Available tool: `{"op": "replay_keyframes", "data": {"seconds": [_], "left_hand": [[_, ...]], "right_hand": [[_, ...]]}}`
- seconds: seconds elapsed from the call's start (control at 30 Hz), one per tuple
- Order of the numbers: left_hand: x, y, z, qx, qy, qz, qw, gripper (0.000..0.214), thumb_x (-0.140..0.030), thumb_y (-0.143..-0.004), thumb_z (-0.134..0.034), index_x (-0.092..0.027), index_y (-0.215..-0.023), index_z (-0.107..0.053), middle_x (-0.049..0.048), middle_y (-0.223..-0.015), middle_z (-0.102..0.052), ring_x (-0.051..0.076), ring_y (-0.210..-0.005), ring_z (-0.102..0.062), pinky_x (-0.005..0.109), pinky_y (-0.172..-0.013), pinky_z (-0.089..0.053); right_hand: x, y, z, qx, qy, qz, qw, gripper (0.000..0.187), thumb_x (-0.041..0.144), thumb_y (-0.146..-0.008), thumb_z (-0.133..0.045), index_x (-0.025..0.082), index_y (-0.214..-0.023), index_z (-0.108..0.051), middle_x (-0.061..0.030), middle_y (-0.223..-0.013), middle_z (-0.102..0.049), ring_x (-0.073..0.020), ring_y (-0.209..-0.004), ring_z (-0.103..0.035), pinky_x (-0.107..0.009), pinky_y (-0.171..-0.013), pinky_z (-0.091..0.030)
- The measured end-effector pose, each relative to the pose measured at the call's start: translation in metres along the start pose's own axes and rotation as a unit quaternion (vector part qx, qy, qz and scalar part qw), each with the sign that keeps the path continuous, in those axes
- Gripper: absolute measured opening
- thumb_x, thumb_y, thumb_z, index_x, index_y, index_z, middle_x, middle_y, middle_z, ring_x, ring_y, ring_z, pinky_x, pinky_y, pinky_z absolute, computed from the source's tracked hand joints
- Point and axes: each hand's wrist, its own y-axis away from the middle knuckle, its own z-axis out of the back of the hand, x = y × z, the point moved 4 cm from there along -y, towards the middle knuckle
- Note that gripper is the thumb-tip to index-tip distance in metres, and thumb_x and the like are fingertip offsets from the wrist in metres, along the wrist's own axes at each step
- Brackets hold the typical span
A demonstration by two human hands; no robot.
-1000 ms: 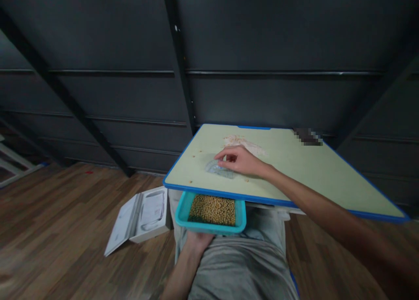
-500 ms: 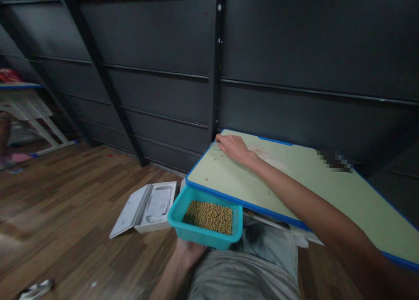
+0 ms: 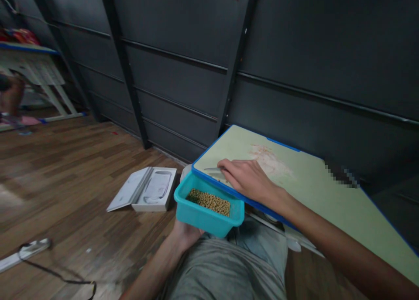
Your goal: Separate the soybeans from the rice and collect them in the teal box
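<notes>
My left hand is under a turquoise plastic basket and holds it up; most of its fingers are hidden beneath. Small round tan beans that look like soybeans cover the bottom of the basket. The basket's far rim sits just below the blue edge of a pale green tabletop. On that tabletop, near the front left corner, my right hand is closed around a thin, greyish flat strip, perhaps a ruler or scraper. A few small crumbs lie by its fingers.
A pinkish-white smear marks the tabletop. An open white box stands on the wooden floor, left of the basket. A power strip with a black cord lies at lower left. Another desk and a person's leg are farther left.
My right hand has drawn the strip from the tabletop's far left side toward the front edge, above the basket. The basket stays in my left hand. The view has shifted somewhat.
</notes>
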Motion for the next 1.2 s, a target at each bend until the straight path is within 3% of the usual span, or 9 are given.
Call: {"op": "replay_keyframes", "data": {"seconds": [0.27,0.37,0.47,0.57,0.73,0.83,1.0,1.2], "left_hand": [[0.004,0.008,-0.011,-0.041,-0.037,-0.009,0.998,0.053,-0.046,-0.102,-0.048,-0.009,-0.136,-0.063,0.0185,-0.107,-0.083,0.035,-0.115,-0.074,0.059,-0.106,-0.055],[0.015,0.009,-0.012,-0.029,-0.016,0.007,0.999,0.051,-0.044,-0.101,-0.05,-0.014,-0.141,-0.06,0.0155,-0.112,-0.083,0.033,-0.116,-0.074,0.057,-0.108,-0.054],[0.032,0.008,-0.014,-0.01,0.018,0.036,0.999,0.049,-0.037,-0.101,-0.051,-0.016,-0.144,-0.058,0.0138,-0.112,-0.083,0.033,-0.118,-0.073,0.057,-0.108,-0.054],[0.056,0.006,-0.017,0.015,0.03,0.076,0.997,0.045,-0.032,-0.1,-0.051,-0.016,-0.141,-0.061,0.0133,-0.109,-0.084,0.033,-0.116,-0.074,0.056,-0.106,-0.055],[0.098,0.001,-0.017,0.051,0.042,0.149,0.987,0.037,-0.031,-0.1,-0.053,-0.017,-0.131,-0.069,0.0133,-0.112,-0.084,0.033,-0.12,-0.072,0.054,-0.108,-0.053],[0.108,-0.002,-0.021,0.071,0.027,0.178,0.981,0.039,-0.029,-0.099,-0.055,-0.021,-0.134,-0.067,0.0108,-0.115,-0.083,0.031,-0.122,-0.071,0.052,-0.113,-0.05],[0.101,-0.005,-0.033,0.079,-0.031,0.165,0.983,0.044,-0.025,-0.098,-0.054,-0.031,-0.14,-0.063,0.0032,-0.113,-0.084,0.029,-0.121,-0.072,0.053,-0.115,-0.048],[0.094,-0.005,-0.022,0.05,-0.054,0.167,0.983,0.044,-0.015,-0.097,-0.051,-0.03,-0.135,-0.067,0.0013,-0.101,-0.086,0.025,-0.103,-0.078,0.047,-0.112,-0.051]], "right_hand": [[-0.026,0.011,0.002,-0.042,-0.019,-0.04,0.998,0.022,0.028,-0.108,-0.047,0.023,-0.122,-0.063,-0.0063,-0.106,-0.078,-0.0224,-0.086,-0.072,-0.033,-0.072,-0.043],[-0.041,0.022,0.009,-0.078,-0.028,-0.04,0.996,0.023,0.028,-0.107,-0.049,0.023,-0.121,-0.065,-0.0076,-0.11,-0.078,-0.0249,-0.094,-0.073,-0.035,-0.079,-0.048],[-0.07,0.041,0.023,-0.134,-0.075,-0.058,0.986,0.021,0.029,-0.104,-0.053,0.022,-0.118,-0.067,-0.0075,-0.114,-0.078,-0.0249,-0.101,-0.073,-0.036,-0.085,-0.051],[-0.109,0.065,0.029,-0.172,-0.122,-0.107,0.972,0.019,0.031,-0.099,-0.06,0.023,-0.113,-0.07,-0.0056,-0.105,-0.079,-0.0225,-0.089,-0.074,-0.035,-0.079,-0.054],[-0.154,0.104,0.018,-0.188,-0.153,-0.18,0.953,0.019,0.032,-0.094,-0.061,0.021,-0.104,-0.072,-0.0085,-0.096,-0.078,-0.0251,-0.084,-0.073,-0.038,-0.077,-0.056],[-0.16,0.119,0.011,-0.172,-0.157,-0.193,0.953,0.02,0.032,-0.095,-0.06,0.021,-0.104,-0.073,-0.0105,-0.101,-0.079,-0.0267,-0.089,-0.073,-0.041,-0.081,-0.056],[-0.153,0.128,0.015,-0.17,-0.156,-0.194,0.953,0.019,0.03,-0.094,-0.061,0.02,-0.101,-0.075,-0.0091,-0.097,-0.079,-0.0241,-0.084,-0.071,-0.039,-0.08,-0.054],[-0.144,0.125,0.015,-0.127,-0.185,-0.182,0.957,0.018,0.023,-0.092,-0.062,0.02,-0.103,-0.075,-0.0059,-0.095,-0.079,-0.0191,-0.08,-0.07,-0.033,-0.079,-0.051]]}}
